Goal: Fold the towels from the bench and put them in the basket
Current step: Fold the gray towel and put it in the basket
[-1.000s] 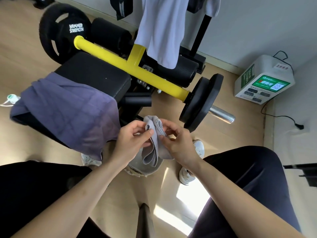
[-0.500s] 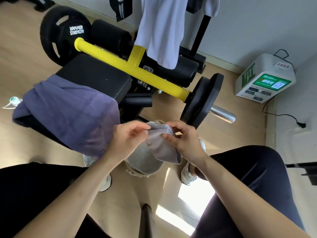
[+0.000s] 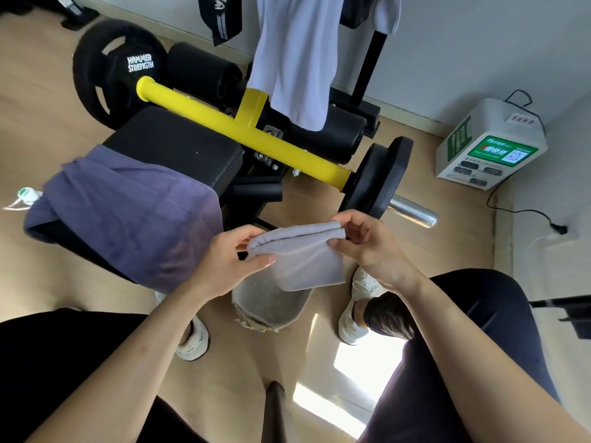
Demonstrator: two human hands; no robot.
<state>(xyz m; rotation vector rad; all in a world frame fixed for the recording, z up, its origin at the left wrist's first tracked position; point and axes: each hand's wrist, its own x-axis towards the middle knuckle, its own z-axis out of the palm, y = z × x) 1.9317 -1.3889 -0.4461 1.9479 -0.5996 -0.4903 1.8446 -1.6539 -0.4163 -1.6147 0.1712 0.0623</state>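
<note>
A small grey towel (image 3: 303, 260), folded into a flat rectangle, hangs between my hands above the basket (image 3: 271, 310). My left hand (image 3: 230, 260) pinches its left end and my right hand (image 3: 367, 244) pinches its right end. The basket is a grey felt tub on the floor between my feet, partly hidden by the towel. A larger purple towel (image 3: 128, 215) drapes over the near end of the black bench (image 3: 179, 145). A white towel (image 3: 297, 59) hangs from the rack behind the bench.
A yellow bar (image 3: 243, 135) with black weight plates (image 3: 374, 177) crosses behind the bench. A white charging box (image 3: 489, 145) stands by the wall at right, its cable trailing on the floor. My knees and white shoes (image 3: 355, 311) flank the basket.
The grey towel has gone from a bunched loop to a flat fold stretched sideways between my hands, which have moved apart.
</note>
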